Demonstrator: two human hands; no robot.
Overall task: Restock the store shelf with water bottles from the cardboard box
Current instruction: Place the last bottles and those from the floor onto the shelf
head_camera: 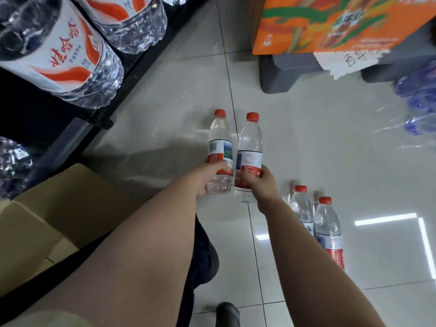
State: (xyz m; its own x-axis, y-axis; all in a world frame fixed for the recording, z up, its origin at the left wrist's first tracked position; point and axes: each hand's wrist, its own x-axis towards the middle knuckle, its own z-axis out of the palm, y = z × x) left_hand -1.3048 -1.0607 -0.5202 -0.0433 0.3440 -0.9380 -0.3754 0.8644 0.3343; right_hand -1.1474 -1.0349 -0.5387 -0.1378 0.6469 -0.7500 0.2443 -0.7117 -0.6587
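Both hands are out over the tiled floor (306, 149), and each has a bottle. The left grip (208, 178) is curled round the lower body of the left bottle (220, 147), with the thumb lying across the red band of the label. The clear base pokes out below the hand, and the red cap points up and away from the person.

The right grip (259, 185) is wrapped round the right bottle (251, 142) at the bottom of its label. Its base juts out beneath the fingers and its cap also points away. The two held bottles ride side by side, shoulders close together, clear of the floor.

Just right of the right forearm, two more small bottles stand upright on the tiles: the farther standing bottle (302, 208) and the nearer standing bottle (329, 230). They are close beside each other.

The cardboard box (59, 208) sits low on the left, against the left arm, with its flaps open. Above it runs the shelf (77, 135), carrying big water jugs (54, 50). Across the aisle, top right, there is an orange carton (318, 22).
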